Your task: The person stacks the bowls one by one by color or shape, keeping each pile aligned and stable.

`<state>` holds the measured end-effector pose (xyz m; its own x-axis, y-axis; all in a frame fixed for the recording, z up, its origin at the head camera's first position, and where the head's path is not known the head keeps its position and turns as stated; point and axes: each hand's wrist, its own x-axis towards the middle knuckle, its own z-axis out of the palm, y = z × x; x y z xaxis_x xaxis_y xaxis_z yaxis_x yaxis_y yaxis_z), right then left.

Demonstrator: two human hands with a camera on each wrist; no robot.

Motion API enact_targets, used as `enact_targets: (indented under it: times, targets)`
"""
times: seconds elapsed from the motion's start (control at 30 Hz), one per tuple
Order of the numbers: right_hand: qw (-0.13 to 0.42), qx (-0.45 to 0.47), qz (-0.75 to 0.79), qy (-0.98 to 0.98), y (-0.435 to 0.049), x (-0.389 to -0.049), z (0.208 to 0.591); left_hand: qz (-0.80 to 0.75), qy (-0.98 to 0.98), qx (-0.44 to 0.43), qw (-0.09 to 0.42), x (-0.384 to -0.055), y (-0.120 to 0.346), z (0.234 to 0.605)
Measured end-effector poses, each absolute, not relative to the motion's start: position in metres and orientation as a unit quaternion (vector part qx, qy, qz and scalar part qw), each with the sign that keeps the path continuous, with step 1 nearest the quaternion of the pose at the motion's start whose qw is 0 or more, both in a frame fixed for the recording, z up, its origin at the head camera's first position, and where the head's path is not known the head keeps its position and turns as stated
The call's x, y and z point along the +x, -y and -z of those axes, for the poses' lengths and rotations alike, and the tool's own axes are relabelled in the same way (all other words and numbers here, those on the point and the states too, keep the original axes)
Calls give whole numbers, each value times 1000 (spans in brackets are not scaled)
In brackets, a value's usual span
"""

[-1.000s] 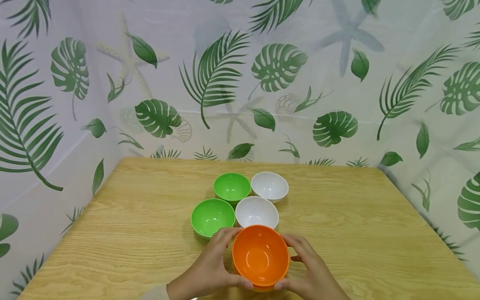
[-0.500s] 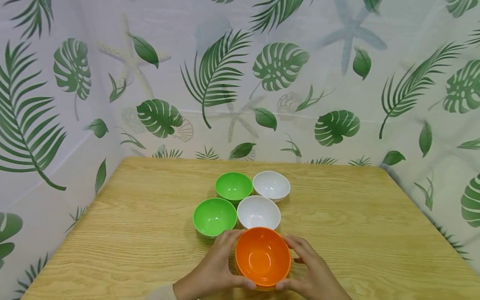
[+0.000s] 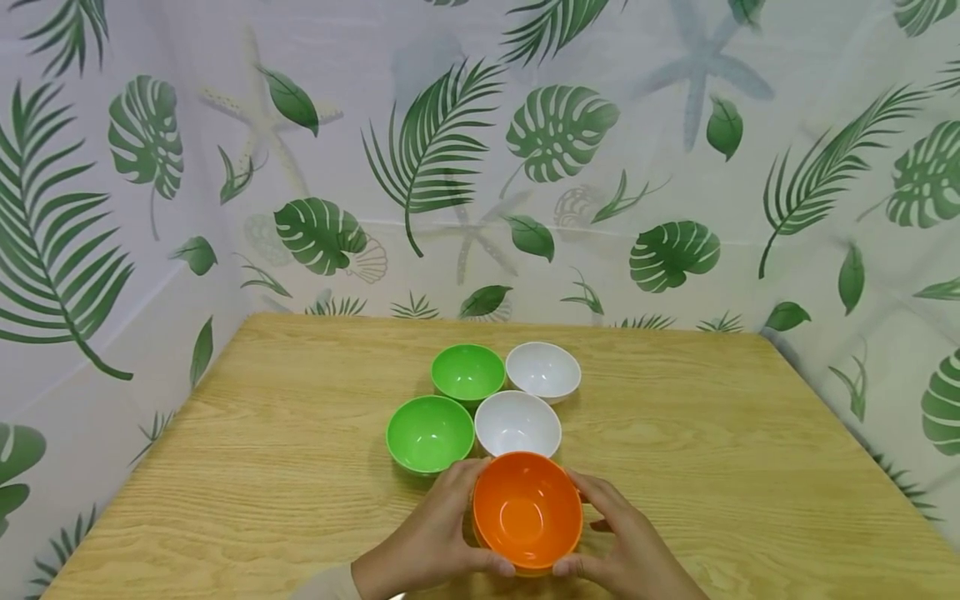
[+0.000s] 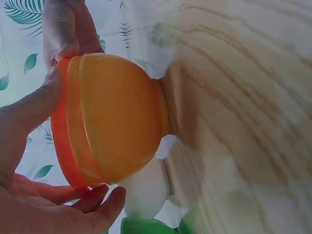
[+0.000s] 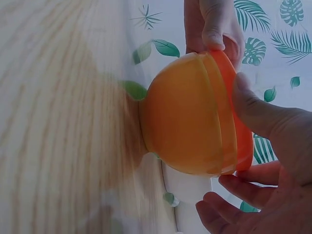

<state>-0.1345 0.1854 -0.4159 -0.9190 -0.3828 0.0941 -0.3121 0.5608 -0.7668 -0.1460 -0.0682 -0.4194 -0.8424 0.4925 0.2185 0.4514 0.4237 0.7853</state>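
Note:
An orange bowl [image 3: 528,510] sits nested on top of a stack, close in front of the near white bowl [image 3: 517,427] in the head view. Below its rim, both wrist views show lighter orange bowls [image 4: 122,117], the lowest with its foot right at the tabletop. My left hand [image 3: 442,533] grips the stack's left side, thumb at the near rim and fingers along the far side. From the right, my right hand [image 3: 626,537] holds it the same way, thumb on the rim [image 5: 248,105]. The two thumb tips lie near each other at the front.
A second white bowl [image 3: 543,372] stands behind the near one. To their left are two green bowls [image 3: 431,435], one behind the other, all upright on the wooden table [image 3: 247,467]. A leaf-patterned cloth [image 3: 465,150] hangs at the table's back and sides.
The head view has shifted slightly, so everything appears a little further right. Both hands keep their grip on the bowl stack, which has hardly moved against the other bowls.

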Motion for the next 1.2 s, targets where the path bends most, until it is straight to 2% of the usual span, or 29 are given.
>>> enact_targets:
  times: [0.67, 1.2]
  targets:
    - [94, -159, 423, -887, -182, -135, 408, -441, -856, 265, 53, -143, 68, 415]
    - [101, -181, 426, -881, -184, -134, 406, -447, -850, 268, 71, -142, 68, 413]
